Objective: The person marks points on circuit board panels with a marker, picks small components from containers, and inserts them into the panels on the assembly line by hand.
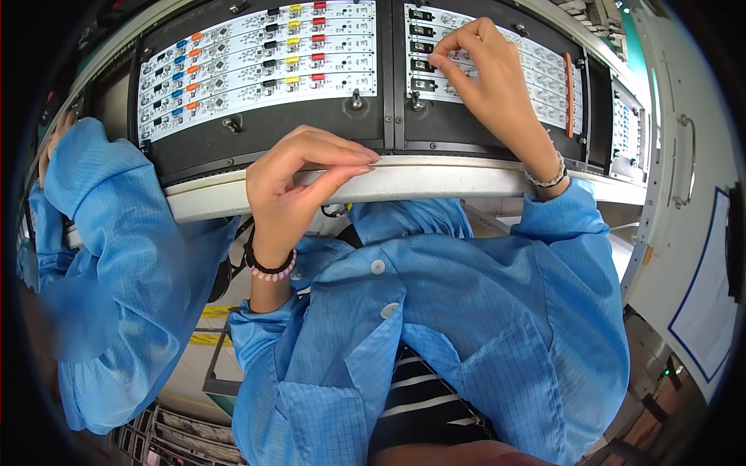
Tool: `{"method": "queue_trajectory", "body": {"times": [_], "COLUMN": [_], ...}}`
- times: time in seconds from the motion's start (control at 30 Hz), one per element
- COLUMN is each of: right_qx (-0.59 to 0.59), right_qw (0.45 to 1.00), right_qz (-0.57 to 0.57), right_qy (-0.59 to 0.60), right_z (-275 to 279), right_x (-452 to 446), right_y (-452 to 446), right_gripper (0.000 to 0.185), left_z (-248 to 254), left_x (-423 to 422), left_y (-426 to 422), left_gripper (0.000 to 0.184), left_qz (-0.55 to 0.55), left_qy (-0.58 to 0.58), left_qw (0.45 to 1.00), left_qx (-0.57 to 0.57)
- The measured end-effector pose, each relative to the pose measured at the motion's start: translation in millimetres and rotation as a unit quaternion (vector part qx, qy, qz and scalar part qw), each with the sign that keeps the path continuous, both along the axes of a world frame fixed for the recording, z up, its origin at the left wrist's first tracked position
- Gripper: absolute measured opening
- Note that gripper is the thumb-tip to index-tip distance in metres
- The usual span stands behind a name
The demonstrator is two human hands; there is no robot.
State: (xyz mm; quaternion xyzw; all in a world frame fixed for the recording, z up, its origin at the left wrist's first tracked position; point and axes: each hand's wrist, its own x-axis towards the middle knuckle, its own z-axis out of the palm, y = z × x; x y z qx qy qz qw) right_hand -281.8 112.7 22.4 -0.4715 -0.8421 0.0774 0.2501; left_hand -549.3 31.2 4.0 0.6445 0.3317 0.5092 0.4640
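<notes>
My right hand (pixel 489 74) is over the right-hand white circuit board panel (pixel 447 87), with thumb and forefinger pinched beside a column of black connectors (pixel 422 65). Whatever those fingertips hold, if anything, is too small to make out. Lower and to the left, my left hand (pixel 299 175) is closed in a pinch just above the pale metal rail (pixel 435 177). Its fingertips hide anything between them. The left-hand circuit board panel (pixel 249 74) carries rows of blue, orange, black, yellow and red parts.
Both panels sit in black carrier trays (pixel 291 120) with small metal clamps (pixel 357 99). A co-worker in a blue smock (pixel 124 233) stands close at my left. To the right is a pale cabinet door (pixel 684 116) with a handle; another board panel (pixel 625 128) lies beyond the trays.
</notes>
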Motion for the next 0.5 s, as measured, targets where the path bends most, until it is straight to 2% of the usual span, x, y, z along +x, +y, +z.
{"method": "queue_trajectory", "body": {"times": [0.3,0.4,0.5], "right_qx": [0.044,0.029,0.012], "right_qw": [0.998,0.999,1.0], "right_qz": [-0.008,-0.009,-0.012], "right_qy": [-0.046,-0.03,-0.013], "right_z": [3.4,-0.2,-3.4], "right_x": [-4.1,-3.2,-3.1], "right_y": [-5.9,-4.2,-3.3], "right_gripper": [0.014,0.013,0.012], "left_z": [0.2,1.7,-1.7], "left_x": [-2.9,-3.6,-7.0], "left_y": [0.6,-4.4,-2.9], "left_gripper": [0.012,0.011,0.012], "left_qz": [0.012,0.022,0.023], "left_qy": [-0.035,-0.114,-0.07], "left_qw": [0.999,0.989,0.996], "left_qx": [-0.021,-0.088,-0.055]}}
